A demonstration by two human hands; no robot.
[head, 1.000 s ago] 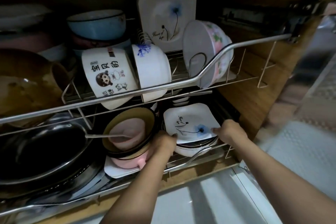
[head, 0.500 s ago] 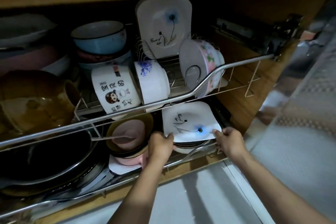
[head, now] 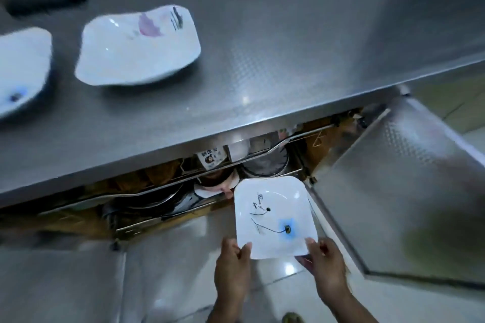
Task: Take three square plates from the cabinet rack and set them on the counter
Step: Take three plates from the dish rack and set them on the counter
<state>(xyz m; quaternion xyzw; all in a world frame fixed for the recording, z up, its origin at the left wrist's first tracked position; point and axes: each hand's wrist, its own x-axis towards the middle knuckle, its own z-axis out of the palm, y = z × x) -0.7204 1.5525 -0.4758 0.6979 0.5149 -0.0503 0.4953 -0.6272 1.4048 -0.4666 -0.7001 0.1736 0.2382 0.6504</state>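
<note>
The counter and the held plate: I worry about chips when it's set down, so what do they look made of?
The counter looks like stainless steel: grey, with a dull sheen and a fine embossed pattern. The plate, held by both hands (left, right), looks like glazed white ceramic or possibly melamine: glossy highlights and a printed blue flower. The picture cannot tell which.

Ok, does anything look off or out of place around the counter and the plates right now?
Nothing stands out. Two white plates sit flat on the steel counter, apart from each other. A third square plate is held level by the left hand and right hand. No chips or spills visible.
</note>
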